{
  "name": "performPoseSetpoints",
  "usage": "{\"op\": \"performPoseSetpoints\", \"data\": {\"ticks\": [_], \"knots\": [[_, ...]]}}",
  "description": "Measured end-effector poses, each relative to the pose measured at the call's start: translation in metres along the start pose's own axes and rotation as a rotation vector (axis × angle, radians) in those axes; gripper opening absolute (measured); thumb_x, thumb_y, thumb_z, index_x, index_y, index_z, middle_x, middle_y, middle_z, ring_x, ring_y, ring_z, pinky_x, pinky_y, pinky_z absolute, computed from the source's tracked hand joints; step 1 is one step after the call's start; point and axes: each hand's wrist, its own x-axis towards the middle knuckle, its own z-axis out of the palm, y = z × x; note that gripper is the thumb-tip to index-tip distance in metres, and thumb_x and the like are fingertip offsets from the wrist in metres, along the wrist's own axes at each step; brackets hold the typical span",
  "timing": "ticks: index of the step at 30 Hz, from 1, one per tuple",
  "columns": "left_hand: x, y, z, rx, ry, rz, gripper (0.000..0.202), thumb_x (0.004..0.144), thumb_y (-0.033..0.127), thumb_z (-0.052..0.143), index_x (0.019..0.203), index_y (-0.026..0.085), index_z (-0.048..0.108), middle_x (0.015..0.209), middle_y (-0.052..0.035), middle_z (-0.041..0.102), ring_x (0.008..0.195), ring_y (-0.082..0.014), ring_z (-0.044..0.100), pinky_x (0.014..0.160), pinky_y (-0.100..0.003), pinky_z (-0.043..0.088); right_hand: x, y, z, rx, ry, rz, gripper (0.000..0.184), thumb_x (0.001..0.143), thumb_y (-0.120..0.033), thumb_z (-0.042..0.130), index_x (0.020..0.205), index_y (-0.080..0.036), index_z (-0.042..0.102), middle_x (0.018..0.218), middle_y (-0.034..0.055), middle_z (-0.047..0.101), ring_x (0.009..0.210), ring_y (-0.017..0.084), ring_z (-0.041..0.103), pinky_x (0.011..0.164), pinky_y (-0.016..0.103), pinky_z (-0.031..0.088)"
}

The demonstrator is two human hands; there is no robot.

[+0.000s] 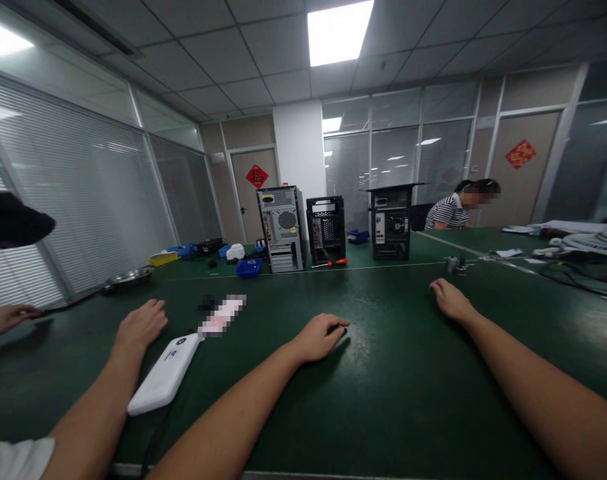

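My left hand (pixel 319 339) is over the green table (pixel 383 393) near the middle, its thumb and index finger drawn together. A small dark piece (pixel 345 331) shows at the fingertips, too small to name. To the right, my right hand (pixel 452 301) has its fingers curled in; whatever may be inside them is hidden. The nearest things beyond it are small metal parts (pixel 456 265). Left of my left forearm, a white power bank (pixel 166 373) lies with a dark cable, beside a blurred-out pinkish patch.
Another person's hand (pixel 142 325) rests left of the power bank, and a further hand (pixel 16 317) is at the far left. Computer cases (pixel 286 230) stand at the back, with a red-handled screwdriver (pixel 337 262), blue trays (pixel 248 268) and a metal bowl (pixel 128 279). A person (pixel 448 208) sits beyond.
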Motion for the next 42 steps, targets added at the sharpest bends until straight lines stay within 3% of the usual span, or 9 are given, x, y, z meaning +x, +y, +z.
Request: {"op": "performPoseSetpoints", "data": {"ticks": [5,10,14,17,21,25,31,35,42], "knots": [[-0.001,0.002,-0.002,-0.012,-0.011,-0.004,0.036,0.099,0.034,0.05,0.128,0.02,0.067,0.131,-0.0082,0.066,0.123,-0.0231,0.058,0.107,-0.036,0.043,-0.004,-0.003,-0.005,0.047,0.087,-0.013,0.031,0.094,-0.03,0.04,0.11,-0.02,0.064,0.11,0.0139,0.069,0.106,0.027,0.063,0.092,0.039,0.047],[-0.001,0.002,-0.001,-0.003,-0.017,-0.017,0.037,0.098,0.033,0.051,0.128,0.018,0.067,0.129,-0.0089,0.067,0.121,-0.0232,0.059,0.106,-0.035,0.043,-0.007,-0.01,-0.012,0.07,0.09,0.003,0.032,0.093,-0.033,0.04,0.108,-0.019,0.065,0.108,0.0137,0.068,0.103,0.026,0.062,0.089,0.038,0.046],[0.0,0.003,-0.002,-0.006,-0.019,-0.017,0.037,0.098,0.032,0.051,0.128,0.018,0.067,0.129,-0.0093,0.067,0.121,-0.0233,0.059,0.106,-0.035,0.043,-0.01,-0.02,-0.036,0.066,0.201,0.042,0.042,0.097,-0.04,0.029,0.098,-0.017,0.063,0.102,0.0138,0.067,0.09,0.024,0.059,0.077,0.034,0.043],[0.0,0.004,-0.002,-0.009,-0.022,-0.029,0.037,0.097,0.031,0.052,0.128,0.018,0.067,0.13,-0.0092,0.066,0.121,-0.0235,0.059,0.107,-0.035,0.043,-0.01,-0.021,-0.062,0.025,0.201,0.043,0.051,0.098,-0.046,0.022,0.082,-0.017,0.062,0.087,0.0138,0.067,0.078,0.022,0.056,0.069,0.033,0.038],[0.0,0.004,-0.001,-0.011,-0.021,-0.024,0.036,0.096,0.03,0.052,0.126,0.018,0.068,0.129,-0.0092,0.067,0.121,-0.0237,0.059,0.107,-0.036,0.043,-0.006,-0.007,-0.081,0.017,0.17,-0.021,0.049,0.096,-0.05,0.03,0.092,-0.018,0.066,0.098,0.0141,0.071,0.087,0.025,0.06,0.075,0.035,0.04],[0.001,0.002,0.001,-0.002,-0.016,-0.026,0.036,0.096,0.031,0.053,0.126,0.019,0.068,0.129,-0.0085,0.067,0.121,-0.0235,0.059,0.107,-0.035,0.043,-0.003,0.015,-0.076,0.037,0.15,-0.069,0.04,0.088,-0.047,0.043,0.108,-0.021,0.067,0.116,0.0102,0.071,0.102,0.03,0.062,0.086,0.041,0.043],[0.0,0.005,-0.002,-0.001,-0.026,-0.033,0.036,0.097,0.03,0.052,0.127,0.018,0.067,0.13,-0.0091,0.067,0.122,-0.0231,0.059,0.107,-0.035,0.043,-0.007,0.019,-0.069,0.073,-0.021,-0.112,0.04,0.077,-0.054,0.057,0.101,-0.025,0.069,0.102,0.0034,0.077,0.096,0.029,0.067,0.087,0.046,0.045],[-0.001,0.007,-0.003,-0.002,-0.026,-0.036,0.036,0.096,0.029,0.053,0.127,0.017,0.068,0.13,-0.0094,0.067,0.121,-0.0231,0.059,0.107,-0.034,0.043,-0.006,0.016,-0.067,0.021,-0.073,-0.139,0.042,0.077,-0.061,0.054,0.094,-0.027,0.07,0.096,0.0038,0.077,0.096,0.032,0.067,0.089,0.05,0.043],[-0.002,0.006,-0.005,-0.012,-0.026,-0.029,0.035,0.096,0.03,0.053,0.126,0.018,0.068,0.129,-0.0085,0.067,0.121,-0.0229,0.059,0.108,-0.035,0.042,-0.001,0.022,-0.055,-0.037,-0.077,-0.177,0.046,0.079,-0.061,0.049,0.1,-0.025,0.071,0.098,0.0029,0.077,0.093,0.033,0.067,0.085,0.052,0.046]]}}
